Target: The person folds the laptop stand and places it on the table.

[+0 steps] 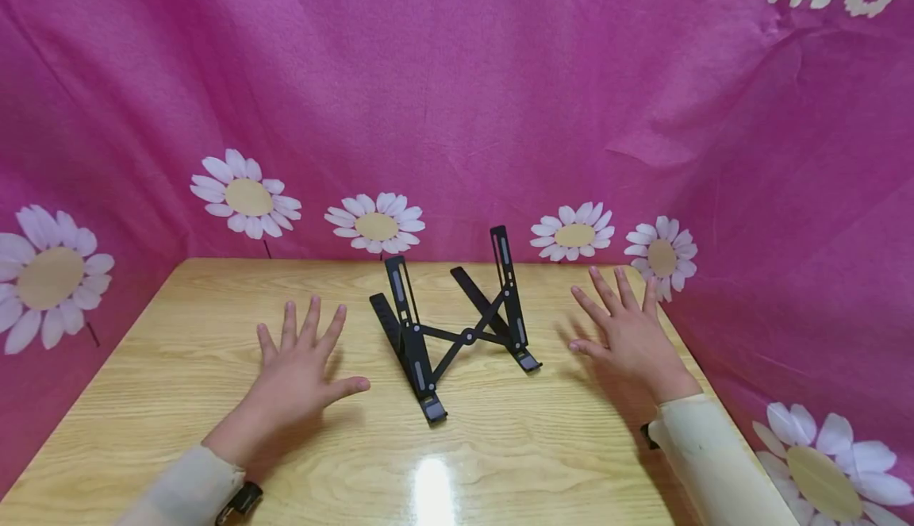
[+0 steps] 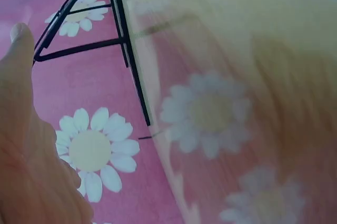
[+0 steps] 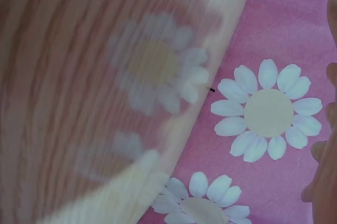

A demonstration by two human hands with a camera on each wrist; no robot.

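Black folding laptop stand (image 1: 457, 328) is set unfolded mid table (image 1: 178, 367), btwn both hands. Left hand (image 1: 300, 371) & right hand (image 1: 631, 332) are laid flat on table either side, fingers spread wide, nothing gripped. Pink daisy cloth (image 1: 457, 97) is hung behind.

A black folding stand (image 1: 457, 328) sits unfolded in the middle of the wooden surface (image 1: 178, 367). Its two slotted side rails rise toward the back, joined by crossed struts that meet at a central pivot. Small hooked lips at the front ends rest on the surface. Nothing touches it.
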